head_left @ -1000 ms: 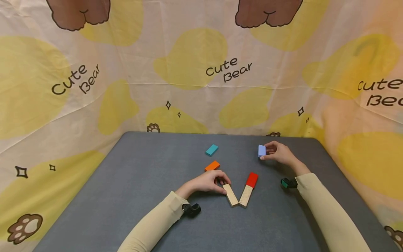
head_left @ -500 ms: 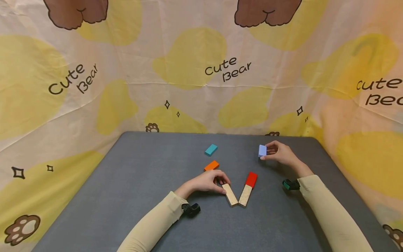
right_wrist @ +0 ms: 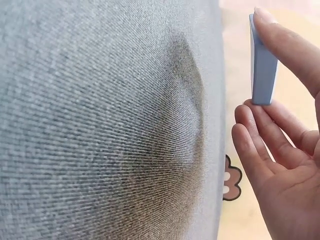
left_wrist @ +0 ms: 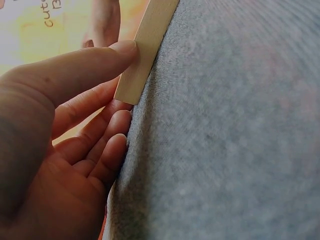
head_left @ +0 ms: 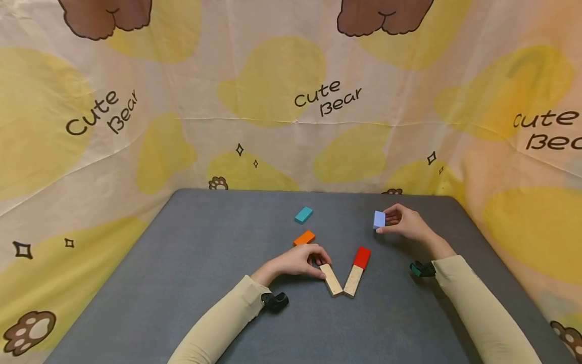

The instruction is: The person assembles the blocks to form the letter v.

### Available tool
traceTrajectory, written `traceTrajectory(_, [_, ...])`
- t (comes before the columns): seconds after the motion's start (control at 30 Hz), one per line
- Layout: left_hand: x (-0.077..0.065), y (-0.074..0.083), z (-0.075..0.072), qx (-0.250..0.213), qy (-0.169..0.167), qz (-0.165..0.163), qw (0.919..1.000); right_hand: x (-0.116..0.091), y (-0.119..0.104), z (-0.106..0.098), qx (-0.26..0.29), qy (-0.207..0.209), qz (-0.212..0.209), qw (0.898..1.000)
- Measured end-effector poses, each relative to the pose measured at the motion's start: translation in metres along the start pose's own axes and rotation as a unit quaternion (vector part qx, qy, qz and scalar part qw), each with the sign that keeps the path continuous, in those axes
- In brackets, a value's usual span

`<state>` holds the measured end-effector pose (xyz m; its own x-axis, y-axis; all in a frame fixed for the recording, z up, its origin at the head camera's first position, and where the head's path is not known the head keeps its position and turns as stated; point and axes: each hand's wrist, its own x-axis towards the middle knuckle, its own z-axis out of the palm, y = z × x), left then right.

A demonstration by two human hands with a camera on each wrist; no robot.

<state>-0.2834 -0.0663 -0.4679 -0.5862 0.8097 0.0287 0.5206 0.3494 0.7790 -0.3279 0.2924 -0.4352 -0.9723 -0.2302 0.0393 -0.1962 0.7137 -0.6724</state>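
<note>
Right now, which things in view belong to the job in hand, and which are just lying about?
Probably in use:
light-blue rectangular block, pinched by the right hand
plain pale-wood rectangular block, pinched by the left hand
second pale-wood block, forming a V with it
red rectangular block at that one's end

Probably lying about:
teal rectangular block
orange rectangular block

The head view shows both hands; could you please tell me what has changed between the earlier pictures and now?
The right hand, holding the light blue block, has moved slightly right and down in the view, relative to the table. Nothing was grasped or released. The left hand still holds the left pale block; the right pale block, red block, orange block and teal block stay put.
</note>
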Motion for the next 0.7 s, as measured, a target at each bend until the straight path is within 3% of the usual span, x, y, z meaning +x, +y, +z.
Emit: traceTrajectory(0.7, [0.0,0.004,0.0,0.002,0.0,-0.007,1.0,-0.013,-0.002,0.004,0.0,0.007,-0.008,1.0])
